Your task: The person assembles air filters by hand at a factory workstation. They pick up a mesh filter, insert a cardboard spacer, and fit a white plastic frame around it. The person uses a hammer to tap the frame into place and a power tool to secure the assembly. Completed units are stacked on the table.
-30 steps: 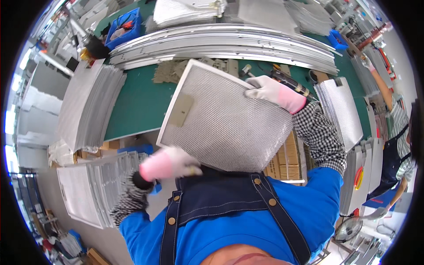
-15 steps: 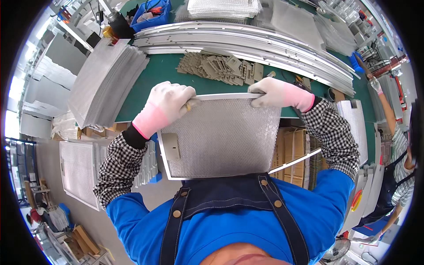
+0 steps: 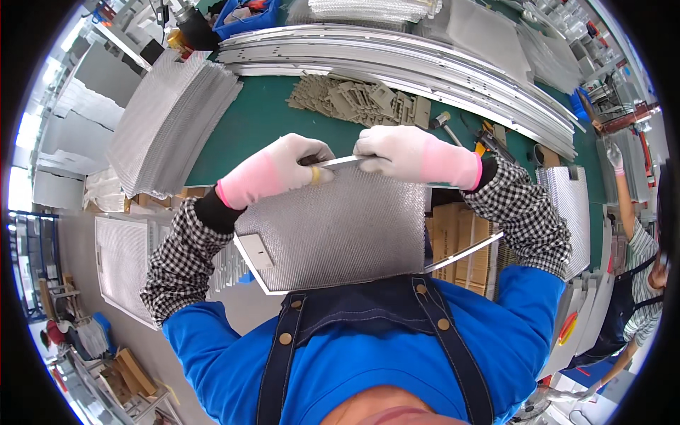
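A silvery metal mesh filter panel point(image 3: 340, 230) stands tilted against my body, its lower edge at my apron bib. White framing runs along its left and lower sides, and a grey plastic plate point(image 3: 253, 251) sits in its lower left corner. From the lower right corner a white frame strip point(image 3: 464, 252) sticks outward, apart from the mesh. My gloved left hand point(image 3: 294, 164) is closed on the white frame edging at the panel's top. Close beside it, my gloved right hand point(image 3: 391, 151) pinches the same edging. The fingers hide part of it.
Grey plastic plates point(image 3: 354, 99) lie piled on the green table point(image 3: 258, 131). Long metal profiles point(image 3: 397, 60) stretch behind them. Mesh sheets point(image 3: 166, 120) are stacked at the left. A hammer point(image 3: 440, 120) and cartons point(image 3: 457, 227) are on the right, where a co-worker point(image 3: 630, 283) stands.
My hands have come closer together along the top edging, the right one moving left. The panel has shifted left and tilted. The strip's corner has moved left with it.
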Tool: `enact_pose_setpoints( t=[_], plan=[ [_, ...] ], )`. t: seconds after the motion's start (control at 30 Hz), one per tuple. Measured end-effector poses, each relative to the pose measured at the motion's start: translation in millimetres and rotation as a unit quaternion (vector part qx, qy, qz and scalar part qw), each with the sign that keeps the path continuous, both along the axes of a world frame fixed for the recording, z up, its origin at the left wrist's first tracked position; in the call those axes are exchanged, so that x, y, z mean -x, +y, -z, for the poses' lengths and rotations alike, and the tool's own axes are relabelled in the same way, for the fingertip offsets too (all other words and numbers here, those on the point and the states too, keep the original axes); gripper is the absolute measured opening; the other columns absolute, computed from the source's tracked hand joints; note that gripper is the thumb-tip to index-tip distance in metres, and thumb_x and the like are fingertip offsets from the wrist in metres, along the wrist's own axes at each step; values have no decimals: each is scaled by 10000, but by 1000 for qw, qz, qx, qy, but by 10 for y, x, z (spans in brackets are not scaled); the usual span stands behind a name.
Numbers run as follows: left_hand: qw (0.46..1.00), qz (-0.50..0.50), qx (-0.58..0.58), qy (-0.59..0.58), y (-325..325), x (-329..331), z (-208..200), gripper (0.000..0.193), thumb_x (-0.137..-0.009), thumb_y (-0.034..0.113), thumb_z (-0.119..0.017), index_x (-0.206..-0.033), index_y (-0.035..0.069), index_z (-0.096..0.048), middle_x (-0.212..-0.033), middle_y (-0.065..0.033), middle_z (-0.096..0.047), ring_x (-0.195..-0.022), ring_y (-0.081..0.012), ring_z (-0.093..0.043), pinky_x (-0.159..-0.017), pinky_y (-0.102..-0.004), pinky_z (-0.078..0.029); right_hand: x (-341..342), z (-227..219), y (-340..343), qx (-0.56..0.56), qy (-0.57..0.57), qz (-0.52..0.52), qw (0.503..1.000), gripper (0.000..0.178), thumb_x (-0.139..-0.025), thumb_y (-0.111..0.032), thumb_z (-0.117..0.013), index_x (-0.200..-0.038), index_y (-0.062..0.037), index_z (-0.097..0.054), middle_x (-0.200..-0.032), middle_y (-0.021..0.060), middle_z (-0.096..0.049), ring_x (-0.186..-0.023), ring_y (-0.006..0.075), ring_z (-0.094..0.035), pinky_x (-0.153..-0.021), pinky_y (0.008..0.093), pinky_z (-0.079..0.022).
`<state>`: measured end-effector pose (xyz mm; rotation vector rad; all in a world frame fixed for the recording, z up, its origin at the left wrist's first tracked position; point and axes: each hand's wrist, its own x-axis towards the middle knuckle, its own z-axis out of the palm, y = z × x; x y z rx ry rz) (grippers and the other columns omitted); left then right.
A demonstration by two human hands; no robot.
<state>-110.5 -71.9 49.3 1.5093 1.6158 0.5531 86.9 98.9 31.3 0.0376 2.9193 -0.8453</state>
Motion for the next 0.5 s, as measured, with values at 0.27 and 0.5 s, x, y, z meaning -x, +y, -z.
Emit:
enact_pose_setpoints(
  t=[0.27,0.5],
  plan=[
    [980,49,-179,64,201,-319,183,223,-910,211,-700,-1052,39,-705,-840,-175,-712,-787,-330,-705,-714,-408,-539,-65,-124,156,81,-181,-16,980,473,-1078,-403,-402,-1165,2,-630,-994,226,-659,-980,364,-653,-885,439,-515],
    [969,99,-159,159,422,-424,356,232,-959,276,-641,-1090,88,-680,-841,-173,-708,-810,-366,-699,-718,-450,-545,-974,-66,484,68,-176,83,979,478,-1082,-416,-380,-1190,-3,-595,-800,136,-632,-757,268,-648,-724,391,-520]
  ],
)
